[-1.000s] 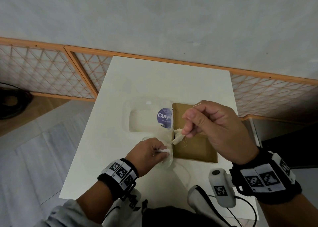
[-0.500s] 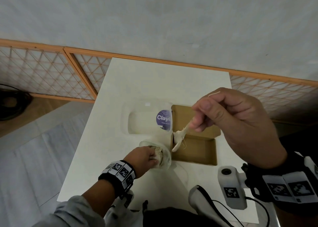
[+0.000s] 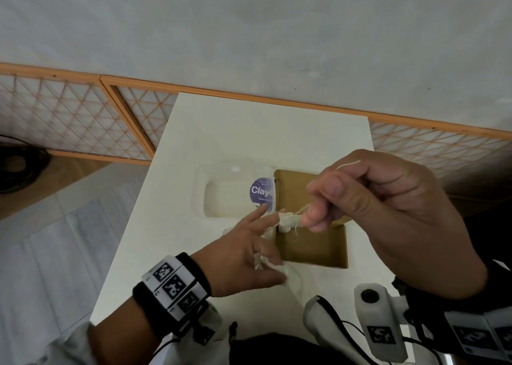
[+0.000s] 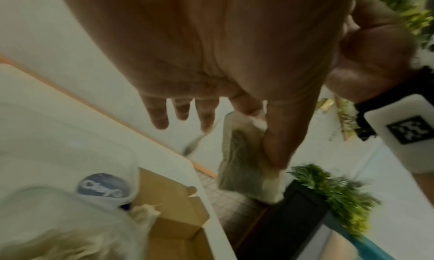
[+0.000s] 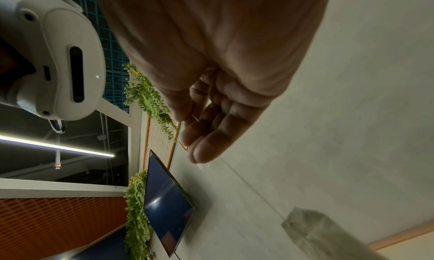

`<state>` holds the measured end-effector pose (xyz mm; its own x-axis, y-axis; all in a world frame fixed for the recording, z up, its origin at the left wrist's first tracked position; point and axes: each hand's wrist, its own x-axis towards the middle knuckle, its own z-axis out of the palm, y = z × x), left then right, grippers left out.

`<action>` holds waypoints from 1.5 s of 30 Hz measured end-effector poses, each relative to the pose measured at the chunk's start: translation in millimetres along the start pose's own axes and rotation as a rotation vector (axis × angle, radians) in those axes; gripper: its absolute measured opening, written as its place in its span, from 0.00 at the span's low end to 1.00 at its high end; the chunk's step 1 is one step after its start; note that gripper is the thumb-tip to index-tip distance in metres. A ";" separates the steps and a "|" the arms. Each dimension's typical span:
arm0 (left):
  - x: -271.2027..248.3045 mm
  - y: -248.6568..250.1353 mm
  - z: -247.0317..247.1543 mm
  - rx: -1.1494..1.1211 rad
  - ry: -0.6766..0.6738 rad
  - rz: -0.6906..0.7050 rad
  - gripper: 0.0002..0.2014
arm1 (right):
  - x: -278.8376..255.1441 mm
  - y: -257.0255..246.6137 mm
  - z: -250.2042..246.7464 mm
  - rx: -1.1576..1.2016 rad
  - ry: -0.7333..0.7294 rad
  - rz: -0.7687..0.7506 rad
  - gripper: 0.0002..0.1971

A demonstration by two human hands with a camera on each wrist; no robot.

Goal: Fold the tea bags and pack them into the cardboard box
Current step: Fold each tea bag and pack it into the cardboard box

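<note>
An open brown cardboard box (image 3: 313,251) lies on the white table (image 3: 249,132). My right hand (image 3: 315,207) hovers above it and pinches a string from which a crumpled white tea bag (image 3: 288,220) hangs at the box's left edge. My left hand (image 3: 266,265) is just left of the box. Its thumb and index finger pinch another tea bag (image 4: 241,158), and the other fingers (image 4: 180,111) stretch out. A blurred tea bag (image 5: 317,232) shows low in the right wrist view. The box (image 4: 173,227) looks empty where its floor shows.
A clear plastic tub with a purple label (image 3: 235,195) lies against the box's far-left side. A clear cup of tea bags (image 4: 58,236) sits under my left hand. The table's left edge drops to grey floor; an orange-framed lattice fence (image 3: 83,121) runs behind.
My left hand has come up out of the cup with a tea bag pinched and its other fingers spread. My right hand rose slightly, still holding the string.
</note>
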<state>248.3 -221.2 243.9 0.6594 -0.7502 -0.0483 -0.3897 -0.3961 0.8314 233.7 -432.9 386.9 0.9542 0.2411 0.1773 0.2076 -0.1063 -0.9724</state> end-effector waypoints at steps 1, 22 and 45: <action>6.3 2.9 1.3 -0.013 0.031 0.048 0.06 | 0.4 -1.9 0.6 -0.004 0.000 -0.006 0.13; -2.5 -61.3 8.0 -0.117 0.318 -0.641 0.03 | 7.3 -18.9 -29.1 0.006 0.200 -0.078 0.12; 27.9 38.9 -1.0 -0.375 0.177 -0.095 0.15 | 1.4 12.1 -14.7 0.138 0.151 0.139 0.12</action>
<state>252.1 -257.0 275.5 0.7942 -0.6041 -0.0657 -0.0827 -0.2146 0.9732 240.7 -448.0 377.7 0.9950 0.0857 0.0511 0.0507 0.0069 -0.9987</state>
